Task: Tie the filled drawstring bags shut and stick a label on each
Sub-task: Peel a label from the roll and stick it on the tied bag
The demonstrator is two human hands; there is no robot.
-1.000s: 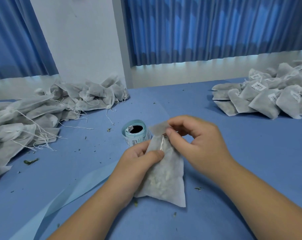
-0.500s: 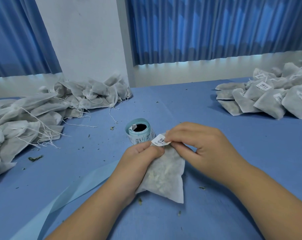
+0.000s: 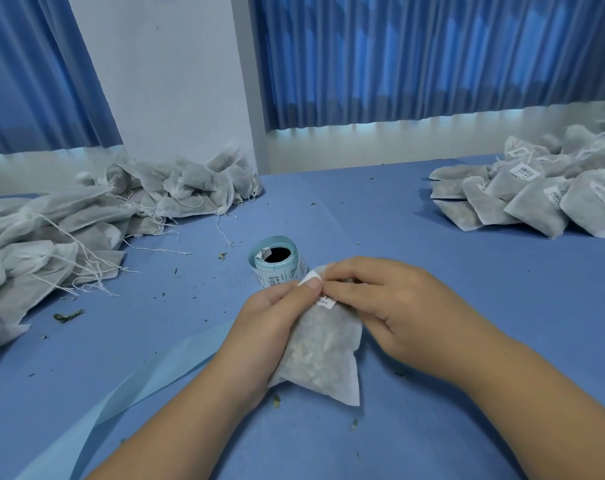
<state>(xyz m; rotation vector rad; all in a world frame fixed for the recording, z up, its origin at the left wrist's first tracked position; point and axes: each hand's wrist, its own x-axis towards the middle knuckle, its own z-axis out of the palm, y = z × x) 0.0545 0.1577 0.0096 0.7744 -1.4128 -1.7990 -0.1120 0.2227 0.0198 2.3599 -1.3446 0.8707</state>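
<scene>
A filled white drawstring bag (image 3: 323, 355) lies on the blue table in front of me. My left hand (image 3: 269, 327) grips its upper left side, thumb pressing near the neck. My right hand (image 3: 391, 306) holds the neck from the right, fingertips pressing a white label (image 3: 327, 301) onto the bag's top. The label is partly hidden under my fingers. A blue roll of labels (image 3: 276, 261) stands just behind my hands.
A pile of unlabelled bags (image 3: 86, 220) with loose strings covers the left of the table. A pile of labelled bags (image 3: 536, 195) lies at the far right. A strip of blue backing paper (image 3: 127, 393) trails to the near left. Herb crumbs are scattered about.
A label appeared between my fingers and has moved down onto the bag's neck. My right hand has lowered onto the bag; the left still holds it.
</scene>
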